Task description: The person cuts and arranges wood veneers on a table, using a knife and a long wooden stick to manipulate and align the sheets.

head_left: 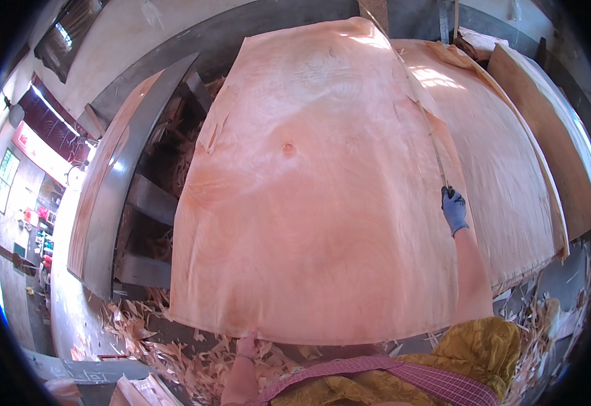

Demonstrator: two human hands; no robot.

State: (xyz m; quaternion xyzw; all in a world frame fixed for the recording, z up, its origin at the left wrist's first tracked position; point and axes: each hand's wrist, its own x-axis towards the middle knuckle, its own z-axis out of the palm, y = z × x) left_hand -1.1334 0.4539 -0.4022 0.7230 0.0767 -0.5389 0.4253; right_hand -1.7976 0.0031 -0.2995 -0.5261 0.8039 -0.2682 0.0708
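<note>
While a thin stick (pixel 439 159) is gripped in the closed, gloved right hand (pixel 454 208) along the right side of the broad central wood sheet (pixel 309 203), the sheet's near edge is met by the left hand (pixel 247 346), whose closure cannot be told.

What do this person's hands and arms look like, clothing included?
The right hand wears a blue-grey glove, darker at its far end. The left hand appears ungloved. A loose mustard-yellow sleeve covers the upper right arm; both forearms look uncovered.
</note>
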